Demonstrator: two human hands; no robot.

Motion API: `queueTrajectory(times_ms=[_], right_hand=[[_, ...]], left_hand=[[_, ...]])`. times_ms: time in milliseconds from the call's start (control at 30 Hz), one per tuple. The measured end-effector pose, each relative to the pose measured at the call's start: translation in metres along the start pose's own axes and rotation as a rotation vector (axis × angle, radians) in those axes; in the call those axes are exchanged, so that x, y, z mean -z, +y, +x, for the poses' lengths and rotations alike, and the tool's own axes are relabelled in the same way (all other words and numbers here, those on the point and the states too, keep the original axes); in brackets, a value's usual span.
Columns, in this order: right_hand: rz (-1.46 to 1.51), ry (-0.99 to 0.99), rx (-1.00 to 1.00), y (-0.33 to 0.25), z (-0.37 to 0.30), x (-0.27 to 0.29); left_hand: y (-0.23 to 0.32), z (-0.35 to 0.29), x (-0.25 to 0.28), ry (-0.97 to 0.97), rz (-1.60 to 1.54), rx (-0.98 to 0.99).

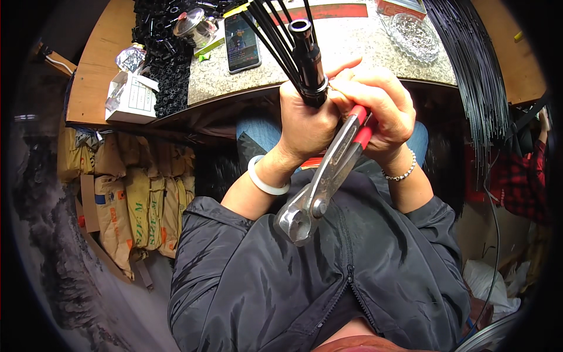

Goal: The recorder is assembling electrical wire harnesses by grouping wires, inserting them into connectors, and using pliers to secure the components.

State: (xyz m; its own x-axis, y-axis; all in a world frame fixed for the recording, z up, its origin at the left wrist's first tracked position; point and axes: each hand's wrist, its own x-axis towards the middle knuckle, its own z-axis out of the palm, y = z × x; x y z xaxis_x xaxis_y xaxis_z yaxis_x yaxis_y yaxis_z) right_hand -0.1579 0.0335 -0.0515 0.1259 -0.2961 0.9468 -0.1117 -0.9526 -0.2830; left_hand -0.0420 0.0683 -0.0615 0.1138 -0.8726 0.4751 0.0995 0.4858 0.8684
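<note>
My left hand (306, 128) is wrapped around a black tubular fitting (308, 61), which looks like an umbrella runner. It stands upright with its open end on top. Several thin black rods (272, 50) fan up from its far left side. In my right hand (378, 105) the red handles of a pair of pliers (329, 167) are tucked in the palm. The metal jaws point down toward my jacket, touching nothing I can make out. The right thumb and fingers press together at the fitting's lower collar; anything pinched there is too small to tell.
A phone (242, 44), a clear round container (196, 26) and a glass dish (414, 38) lie on the speckled tabletop (206, 82). Piled black fittings (170, 88) and a white box (132, 101) are left; long black rods (478, 82) overhang right. Sacks (114, 205) stand below.
</note>
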Motion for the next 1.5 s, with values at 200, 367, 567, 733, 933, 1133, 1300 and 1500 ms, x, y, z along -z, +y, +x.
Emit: queueTrajectory(times_ms=[200, 367, 567, 733, 933, 1133, 1300, 1500], right_hand=[[0.001, -0.021, -0.020, 0.000, -0.001, 0.000], [0.036, -0.063, 0.018, 0.003, 0.005, 0.002], [0.219, -0.192, -0.119, 0.005, 0.015, 0.012], [0.276, -0.275, -0.195, 0.006, 0.022, 0.018], [0.168, -0.267, -0.040, 0.005, 0.020, 0.013], [0.188, -0.280, -0.119, 0.002, 0.010, 0.012], [0.265, -0.482, -0.565, -0.009, 0.002, 0.034], [0.388, -0.780, -1.165, -0.028, 0.002, 0.080]], left_hand=[[0.001, 0.002, 0.001, -0.028, 0.008, -0.056], [0.000, 0.001, 0.001, -0.016, 0.001, -0.011], [-0.002, -0.001, 0.008, -0.033, 0.053, -0.021], [0.000, 0.003, 0.009, -0.065, 0.012, 0.048], [0.002, 0.008, 0.011, -0.071, -0.061, 0.070], [0.003, 0.009, 0.011, -0.088, -0.045, -0.010], [0.012, 0.007, 0.020, 0.055, 0.052, 0.251], [0.009, 0.011, 0.031, 0.044, 0.000, 0.215]])
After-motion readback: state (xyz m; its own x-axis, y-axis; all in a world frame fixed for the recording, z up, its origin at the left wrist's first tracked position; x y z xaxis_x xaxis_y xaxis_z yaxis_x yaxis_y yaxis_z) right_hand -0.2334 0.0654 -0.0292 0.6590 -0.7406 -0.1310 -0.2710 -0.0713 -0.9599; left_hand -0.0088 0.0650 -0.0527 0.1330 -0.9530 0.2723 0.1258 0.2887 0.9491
